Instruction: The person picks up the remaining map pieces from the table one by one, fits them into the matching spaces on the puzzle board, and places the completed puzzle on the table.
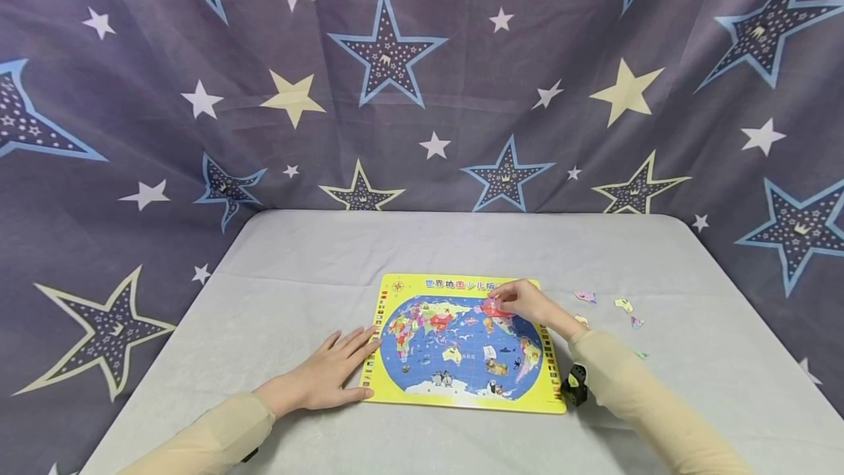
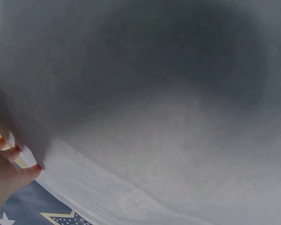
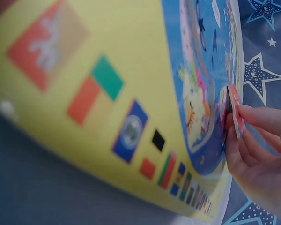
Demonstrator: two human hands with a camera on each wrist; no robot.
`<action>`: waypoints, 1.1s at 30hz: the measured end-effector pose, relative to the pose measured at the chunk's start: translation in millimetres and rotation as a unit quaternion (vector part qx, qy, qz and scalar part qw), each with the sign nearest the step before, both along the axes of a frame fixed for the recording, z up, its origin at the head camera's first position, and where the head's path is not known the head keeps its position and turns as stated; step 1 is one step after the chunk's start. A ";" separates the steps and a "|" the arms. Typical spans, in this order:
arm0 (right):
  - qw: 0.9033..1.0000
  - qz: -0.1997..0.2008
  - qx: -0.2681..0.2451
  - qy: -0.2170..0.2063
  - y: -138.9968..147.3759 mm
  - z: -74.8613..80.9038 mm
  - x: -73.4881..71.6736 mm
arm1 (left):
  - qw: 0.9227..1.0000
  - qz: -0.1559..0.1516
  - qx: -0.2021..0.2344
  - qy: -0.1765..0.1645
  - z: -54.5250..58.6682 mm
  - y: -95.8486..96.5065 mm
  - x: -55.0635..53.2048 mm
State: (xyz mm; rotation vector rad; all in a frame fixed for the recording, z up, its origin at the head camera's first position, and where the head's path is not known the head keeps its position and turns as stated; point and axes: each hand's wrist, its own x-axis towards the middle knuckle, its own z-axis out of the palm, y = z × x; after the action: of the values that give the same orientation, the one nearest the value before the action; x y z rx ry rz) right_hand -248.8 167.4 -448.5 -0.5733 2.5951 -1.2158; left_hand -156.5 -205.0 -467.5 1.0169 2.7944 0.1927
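Observation:
A yellow-rimmed world map puzzle board [image 1: 461, 405] lies on the table, its blue ocean area printed with animals and coloured land. My left hand [image 1: 323, 372] rests flat at the board's left edge with fingers spread and fairly straight. In the left wrist view only part of that left hand [image 2: 11, 171] shows at the lower left. Over the map's upper right, my right hand [image 1: 525, 302] pinches a red puzzle piece [image 1: 491, 308] between thumb and fingers. Seen from the right wrist, the red piece [image 3: 236, 111] stands tilted to the board's surface; its contact with the board is unclear.
Right of the board lie several loose puzzle pieces, among them a pink one [image 1: 585, 297] and a pale yellow one [image 1: 623, 305]. A black device [image 1: 575, 385] is by the right wrist. Behind the grey-covered table [image 1: 316, 255] hangs a star-patterned curtain [image 1: 409, 130].

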 end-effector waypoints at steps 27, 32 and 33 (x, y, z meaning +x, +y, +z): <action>0.999 -0.015 0.033 0.014 -9.3 -2.7 4.4 | 1.000 0.000 -0.002 0.004 0.4 0.4 0.9; 0.999 -0.017 0.037 0.018 -9.5 -1.8 4.6 | 1.000 0.000 -0.004 0.009 -0.5 0.3 0.3; 0.999 -0.017 0.034 0.015 -9.5 -1.6 4.7 | 1.000 -0.001 -0.005 0.010 -0.7 0.2 0.3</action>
State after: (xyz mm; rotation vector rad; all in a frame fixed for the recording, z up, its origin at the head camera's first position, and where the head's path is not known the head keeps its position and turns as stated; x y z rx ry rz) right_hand -244.1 158.0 -450.1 -0.5408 2.6699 -1.1325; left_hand -156.2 -204.8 -468.2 1.0235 2.8091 0.1700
